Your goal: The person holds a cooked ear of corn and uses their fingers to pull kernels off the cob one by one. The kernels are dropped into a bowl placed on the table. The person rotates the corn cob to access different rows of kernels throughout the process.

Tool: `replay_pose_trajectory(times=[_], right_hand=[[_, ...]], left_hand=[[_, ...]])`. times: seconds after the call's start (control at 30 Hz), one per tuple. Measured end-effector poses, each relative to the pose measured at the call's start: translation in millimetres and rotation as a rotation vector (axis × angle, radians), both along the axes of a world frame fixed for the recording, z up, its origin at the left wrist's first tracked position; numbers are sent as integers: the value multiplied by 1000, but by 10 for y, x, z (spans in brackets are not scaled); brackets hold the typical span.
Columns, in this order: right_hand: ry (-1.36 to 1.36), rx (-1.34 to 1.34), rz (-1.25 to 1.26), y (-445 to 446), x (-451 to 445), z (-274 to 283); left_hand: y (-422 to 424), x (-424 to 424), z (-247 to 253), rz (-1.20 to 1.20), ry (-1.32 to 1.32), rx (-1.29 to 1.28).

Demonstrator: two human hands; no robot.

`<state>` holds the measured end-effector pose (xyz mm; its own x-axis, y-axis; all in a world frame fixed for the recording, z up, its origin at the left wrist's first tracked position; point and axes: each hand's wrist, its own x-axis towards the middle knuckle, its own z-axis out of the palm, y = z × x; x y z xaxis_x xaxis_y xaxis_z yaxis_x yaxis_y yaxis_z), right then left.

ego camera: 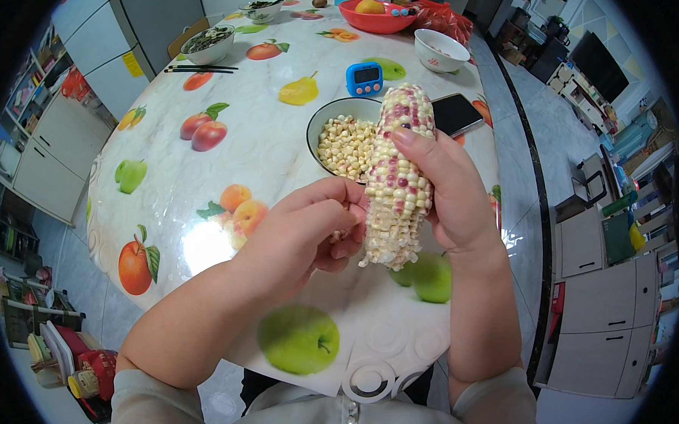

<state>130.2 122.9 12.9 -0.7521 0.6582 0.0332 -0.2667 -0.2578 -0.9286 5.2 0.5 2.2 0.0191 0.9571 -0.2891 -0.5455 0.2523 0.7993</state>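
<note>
My right hand (pixel 463 192) grips an ear of corn (pixel 400 169), holding it upright with the thumb across its front. Pale and reddish-purple kernels cover the upper part, while the lower end is stripped down to bare cob. At the ear's lower left side, my left hand (pixel 303 228) has its fingers curled, with a few loose kernels (pixel 339 235) showing inside them. Behind the ear stands a dark-rimmed white bowl (pixel 325 115) holding many pale loose kernels (pixel 343 146). The ear and my hands hide the bowl's right side.
A blue digital timer (pixel 364 79) stands behind the bowl, and a smartphone (pixel 456 115) lies to its right. Farther back are a white bowl (pixel 438 57), a red fruit bowl (pixel 365 23), black chopsticks (pixel 201 69) and a bowl of dark greens (pixel 208 44). A fruit-print cover (pixel 173 185) spans the table.
</note>
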Motion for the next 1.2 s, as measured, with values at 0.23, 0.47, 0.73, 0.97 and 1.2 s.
replay_pose_trajectory(times=[0.23,0.47,0.73,0.97,1.2], right_hand=[[-84,96,-29,-2,-9,-35],[-209,283,-118,-21,1,-44],[-49,139,-46,-48,-9,-12],[-64,139,-11,10,7,-51],[-154,260,-94,-7,-15,-82]], left_hand=[[-11,8,-7,-38,70,-32],[14,52,4,-82,255,25],[0,60,32,-51,320,23],[0,54,30,-97,296,24],[-9,37,1,-153,274,52]])
